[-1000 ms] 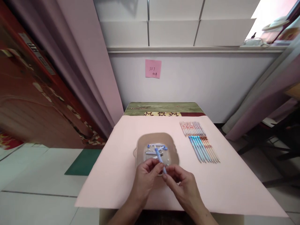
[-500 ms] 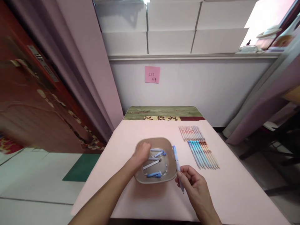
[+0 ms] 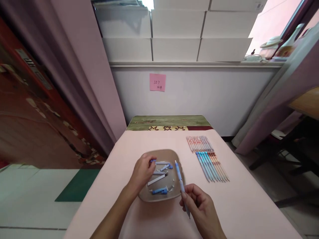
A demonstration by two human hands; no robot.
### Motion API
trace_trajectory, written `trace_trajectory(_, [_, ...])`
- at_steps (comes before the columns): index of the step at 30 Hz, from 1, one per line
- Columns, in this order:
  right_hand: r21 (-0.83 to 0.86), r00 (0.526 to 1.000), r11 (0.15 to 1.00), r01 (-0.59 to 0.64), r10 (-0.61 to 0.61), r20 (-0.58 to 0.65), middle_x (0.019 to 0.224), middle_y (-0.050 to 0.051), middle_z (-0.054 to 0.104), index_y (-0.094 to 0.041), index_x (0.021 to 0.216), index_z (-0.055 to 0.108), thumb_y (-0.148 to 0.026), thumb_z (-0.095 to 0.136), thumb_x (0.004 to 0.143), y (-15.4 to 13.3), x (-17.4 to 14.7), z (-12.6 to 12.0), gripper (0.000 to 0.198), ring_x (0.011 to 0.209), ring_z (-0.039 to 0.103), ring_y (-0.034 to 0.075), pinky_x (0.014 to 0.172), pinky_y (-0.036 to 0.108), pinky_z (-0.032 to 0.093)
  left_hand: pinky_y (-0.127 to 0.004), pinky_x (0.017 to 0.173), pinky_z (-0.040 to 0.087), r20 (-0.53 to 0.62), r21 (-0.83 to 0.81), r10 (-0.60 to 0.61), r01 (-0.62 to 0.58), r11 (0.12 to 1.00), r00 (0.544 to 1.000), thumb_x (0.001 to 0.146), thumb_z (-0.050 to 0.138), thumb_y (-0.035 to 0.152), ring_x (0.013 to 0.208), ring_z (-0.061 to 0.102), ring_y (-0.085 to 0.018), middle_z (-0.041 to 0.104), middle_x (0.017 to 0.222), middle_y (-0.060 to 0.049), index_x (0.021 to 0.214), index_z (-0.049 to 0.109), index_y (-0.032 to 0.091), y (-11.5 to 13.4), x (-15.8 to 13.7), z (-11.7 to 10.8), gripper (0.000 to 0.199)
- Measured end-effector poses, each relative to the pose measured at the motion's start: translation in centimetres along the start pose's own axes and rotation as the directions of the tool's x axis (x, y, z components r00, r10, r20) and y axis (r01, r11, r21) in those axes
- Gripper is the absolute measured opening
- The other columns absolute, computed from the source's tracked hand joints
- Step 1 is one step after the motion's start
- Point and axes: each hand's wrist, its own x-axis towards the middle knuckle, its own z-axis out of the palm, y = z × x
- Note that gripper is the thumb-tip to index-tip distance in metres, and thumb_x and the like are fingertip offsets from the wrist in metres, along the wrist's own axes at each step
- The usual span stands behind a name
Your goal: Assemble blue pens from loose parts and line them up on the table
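My right hand (image 3: 199, 205) holds a slim blue pen (image 3: 178, 176) near its lower end, at the right side of a tan plastic basin (image 3: 163, 200). The pen slants with its pointed tip down and a pale upper end. Over the basin's left rim, my left hand (image 3: 143, 169) pinches a small blue pen part (image 3: 152, 161) between thumb and fingers; its exact shape is partly hidden. Inside the basin lie a white tube (image 3: 156, 180), a blue pen piece (image 3: 159, 191), another blue piece with a clip (image 3: 165, 167) and several small pale bits.
Several blue pens (image 3: 206, 167) and brownish pens (image 3: 219, 167) lie in a row on the pink tablecloth (image 3: 236, 205). Behind them is a row of clear, red-patterned pens (image 3: 200, 143). A pink note (image 3: 157, 82) is on the wall beyond the table.
My left hand has lifted from inside the basin to its left rim, with a small blue part now showing in its fingers. The pen's upper end looked blue before and is pale now.
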Motion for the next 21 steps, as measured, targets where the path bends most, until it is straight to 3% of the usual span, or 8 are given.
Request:
trace_trajectory(1, [-0.005, 1.000, 1.000, -0.005, 0.005, 0.012, 0.060, 0.002, 0.061, -0.016, 0.079, 0.060, -0.060, 0.062, 0.076, 0.0, -0.1, 0.1, 0.044, 0.054, 0.051, 0.013, 0.049, 0.022, 0.038, -0.030, 0.071, 0.048, -0.007, -0.296, -0.058, 0.053, 0.954, 0.998, 0.085, 0.048, 0.021, 0.074, 0.063, -0.018, 0.066, 0.083, -0.007, 0.097, 0.065, 0.016, 0.5, -0.8, -0.1, 0.022])
trace_trajectory(2, [-0.012, 1.000, 1.000, -0.007, 0.007, 0.025, 0.061, 0.002, 0.061, -0.016, 0.079, 0.060, -0.060, 0.062, 0.077, 0.0, -0.1, 0.2, 0.043, 0.054, 0.050, 0.013, 0.049, 0.022, 0.038, -0.028, 0.064, 0.049, 0.031, -0.574, -0.118, 0.115, 0.811, 0.992, 0.084, 0.053, 0.025, 0.065, 0.061, -0.017, 0.065, 0.073, -0.005, 0.096, 0.065, 0.016, 0.9, -1.7, 0.0, 0.020])
trace_trajectory(4, [-0.032, 0.999, 0.999, -0.002, 0.003, 0.051, 0.061, 0.002, 0.061, -0.016, 0.078, 0.060, -0.059, 0.061, 0.078, 0.0, -0.4, 0.6, 0.043, 0.055, 0.051, 0.013, 0.051, 0.022, 0.038, -0.026, 0.060, 0.049, 0.124, -0.878, -0.214, 0.208, 0.432, 0.969, 0.075, 0.067, 0.027, 0.061, 0.060, -0.014, 0.067, 0.071, -0.004, 0.093, 0.065, 0.014, 1.9, -3.1, 0.2, 0.022])
trace_trajectory(5, [-0.047, 0.998, 0.999, 0.004, -0.001, 0.065, 0.061, 0.002, 0.061, -0.017, 0.078, 0.060, -0.059, 0.061, 0.078, 0.0, -0.5, 0.8, 0.042, 0.055, 0.051, 0.013, 0.052, 0.022, 0.039, -0.026, 0.063, 0.051, 0.159, -0.938, -0.262, 0.228, 0.261, 0.952, 0.071, 0.071, 0.023, 0.064, 0.062, -0.014, 0.070, 0.080, -0.005, 0.093, 0.064, 0.014, 2.4, -3.7, 0.3, 0.025])
trace_trajectory(7, [-0.092, 0.996, 0.996, 0.018, -0.010, 0.087, 0.060, 0.003, 0.061, -0.016, 0.076, 0.060, -0.058, 0.060, 0.078, 0.0, -0.8, 1.3, 0.042, 0.056, 0.052, 0.013, 0.052, 0.022, 0.039, -0.028, 0.071, 0.054, 0.231, -0.969, -0.329, 0.246, 0.005, 0.916, 0.067, 0.073, 0.014, 0.071, 0.066, -0.015, 0.072, 0.092, -0.008, 0.092, 0.063, 0.015, 3.1, -4.5, 0.4, 0.027])
trace_trajectory(9, [-0.148, 0.995, 0.988, 0.043, -0.028, 0.098, 0.059, 0.003, 0.061, -0.016, 0.076, 0.062, -0.059, 0.059, 0.079, 0.1, -1.1, 1.8, 0.043, 0.054, 0.052, 0.013, 0.050, 0.022, 0.038, -0.030, 0.076, 0.055, 0.280, -0.959, -0.353, 0.245, -0.141, 0.893, 0.067, 0.071, 0.008, 0.076, 0.068, -0.017, 0.073, 0.094, -0.010, 0.091, 0.063, 0.014, 3.3, -4.8, 0.4, 0.026])
trace_trajectory(13, [-0.208, 0.993, 0.974, 0.092, -0.074, 0.096, 0.057, 0.003, 0.061, -0.016, 0.077, 0.064, -0.059, 0.057, 0.080, 0.2, -1.5, 2.4, 0.044, 0.052, 0.051, 0.013, 0.049, 0.022, 0.038, -0.030, 0.078, 0.056, 0.283, -0.953, -0.359, 0.221, -0.206, 0.889, 0.070, 0.068, 0.006, 0.078, 0.069, -0.018, 0.073, 0.089, -0.010, 0.090, 0.065, 0.012, 3.1, -5.0, 0.2, 0.022])
trace_trajectory(21, [-0.242, 0.990, 0.968, 0.073, -0.042, 0.131, 0.059, 0.003, 0.061, -0.016, 0.078, 0.064, -0.056, 0.056, 0.081, -0.2, -1.5, 2.6, 0.042, 0.055, 0.051, 0.013, 0.052, 0.022, 0.037, -0.032, 0.078, 0.056, 0.241, -0.968, -0.328, 0.204, -0.145, 0.913, 0.070, 0.071, 0.012, 0.078, 0.069, -0.019, 0.074, 0.087, -0.011, 0.090, 0.068, 0.010, 2.8, -5.6, -0.2, 0.020])
